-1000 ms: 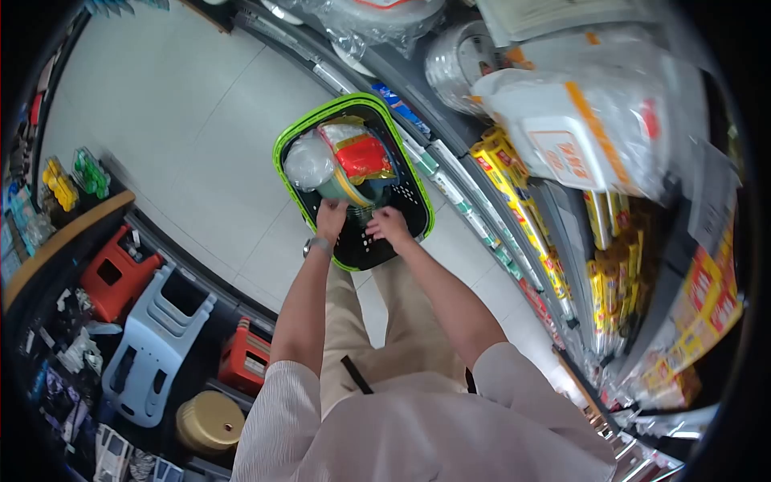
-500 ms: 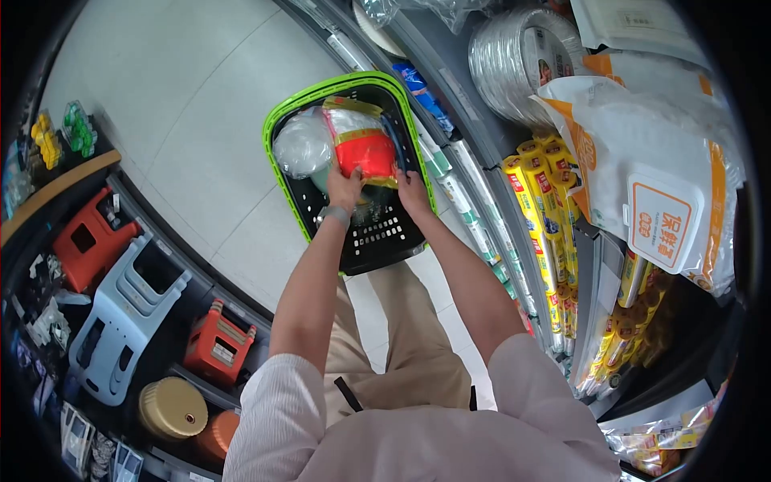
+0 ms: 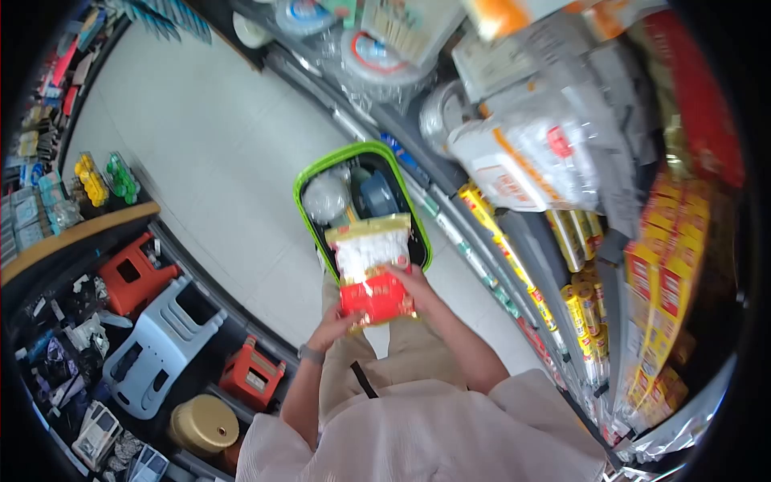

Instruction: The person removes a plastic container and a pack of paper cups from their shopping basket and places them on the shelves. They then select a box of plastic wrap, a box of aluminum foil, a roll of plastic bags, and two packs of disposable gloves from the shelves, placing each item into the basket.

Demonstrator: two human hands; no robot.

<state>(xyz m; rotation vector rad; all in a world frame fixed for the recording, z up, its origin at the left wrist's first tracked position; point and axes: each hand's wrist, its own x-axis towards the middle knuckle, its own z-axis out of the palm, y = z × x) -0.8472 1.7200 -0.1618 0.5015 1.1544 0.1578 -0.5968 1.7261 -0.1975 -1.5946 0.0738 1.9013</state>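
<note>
A red, white and gold plastic packet (image 3: pixel 373 301) is held up in front of my body, over the near end of the basket. My left hand (image 3: pixel 333 328) grips its lower left corner. At the packet's right side, my right hand (image 3: pixel 411 287) has its thumb across the front, with the other fingers hidden behind. Below stands a black shopping basket with a lime-green rim (image 3: pixel 353 151). Inside it lie a clear plastic-wrapped round item (image 3: pixel 325 199) and a blue-grey container (image 3: pixel 376 195). The packet hides the basket's near part.
On the right, shelves carry white-and-orange packages (image 3: pixel 514 173), yellow rolls (image 3: pixel 586 321) and yellow-red boxes (image 3: pixel 665 273). Low shelves on the left hold a light blue stool (image 3: pixel 157 353), red stools (image 3: pixel 132 273) and a gold round tub (image 3: pixel 203 424). Tiled floor (image 3: pixel 217 161) runs between them.
The packet has come up out of the basket and toward my body, held in both hands. The blue-grey container shows more fully. My view has shifted, showing more shelf on the right.
</note>
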